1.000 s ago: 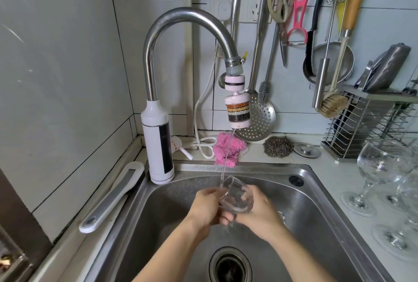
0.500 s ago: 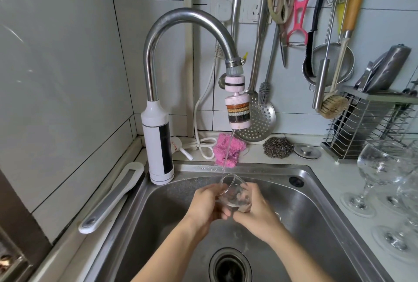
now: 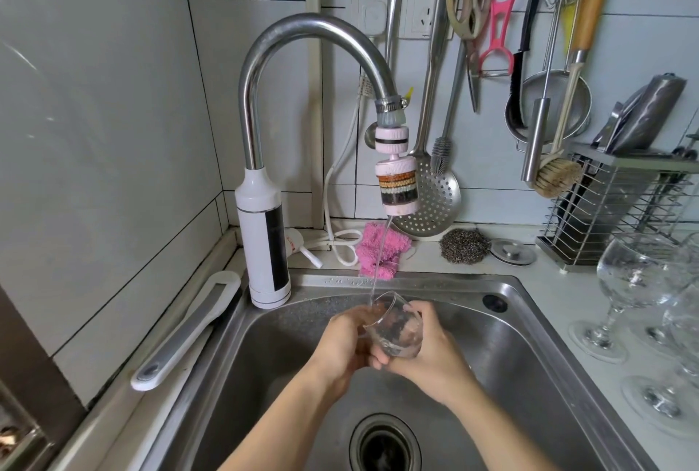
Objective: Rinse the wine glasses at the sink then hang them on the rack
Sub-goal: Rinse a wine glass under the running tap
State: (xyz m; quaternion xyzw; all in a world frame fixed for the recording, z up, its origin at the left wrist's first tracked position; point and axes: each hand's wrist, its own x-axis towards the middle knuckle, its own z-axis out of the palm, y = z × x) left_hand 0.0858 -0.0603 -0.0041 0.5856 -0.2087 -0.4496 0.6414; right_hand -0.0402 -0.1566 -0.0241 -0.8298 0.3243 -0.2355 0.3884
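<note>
Barely any shift from a second back, only a slightly higher wrap of the right hand (image 3: 431,353) round the bowl. Holds the wine glass (image 3: 395,330) low over the sink (image 3: 529,319), rim tilted up and left to meet the thin stream from the faucet filter (image 3: 397,187). Cups it from the other side with the left hand (image 3: 342,342), fingers curled against the glass. Stem hidden behind the hands.

To rinse well, probably: turn the bowl so as to run water over the whole inner wall, tip out, then pass the outside and stem under the stream. Grip firmly yet gently; wet thin glass likely slick and easy to knock on the steel.

Counting: one glass in hand. On the counter (image 3: 548,281) to the right, three waiting glasses (image 3: 639,274) judged by their bases, though cut by the frame edge, so possibly more. One filter, one drain (image 3: 386,444). No hanging rack for glasses to make out.
</note>
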